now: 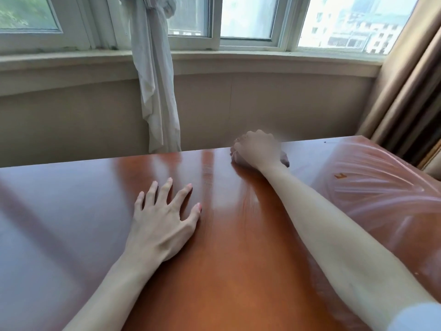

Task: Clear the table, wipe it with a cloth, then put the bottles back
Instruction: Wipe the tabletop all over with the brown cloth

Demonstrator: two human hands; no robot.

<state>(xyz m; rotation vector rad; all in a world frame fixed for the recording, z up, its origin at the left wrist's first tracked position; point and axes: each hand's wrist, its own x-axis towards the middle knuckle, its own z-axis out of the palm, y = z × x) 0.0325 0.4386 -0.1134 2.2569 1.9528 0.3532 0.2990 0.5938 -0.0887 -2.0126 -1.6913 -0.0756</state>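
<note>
Cloth (285, 156) sits bunched under the right hand (259, 149) at the far edge of the counter (71, 211), right of centre; only a dark grey-purple bit shows, poking out past the wrist side and at the fingertips; rest is hidden by the hand; right hand's fingers curl down over it, so it grips the cloth and presses it onto the wood; some motion blur on that hand.

Step in hand, my read: wipe phase; no bottles in view and the visible top carries nothing but the hands and cloth, so clearing looks done; put-back not started.

Left hand (164, 218) lies flat on the counter nearer the person, fingers spread wide and straight, holding nothing; looks like bracing; well apart from the cloth, to its left and closer in.

Right side of the counter shows pale curved streaks (381, 182), likely wet smear arcs; left and middle look glossy with window reflections only, so can't tell whether those parts are wiped yet.

Next move probably calls for: keep downward pressure on the cloth, sweep it leftward along the far edge, then work back toward the near side in overlapping passes; shift the left hand off whatever patch comes next; watch the far edge so the cloth doesn't slide off behind the counter.
</note>
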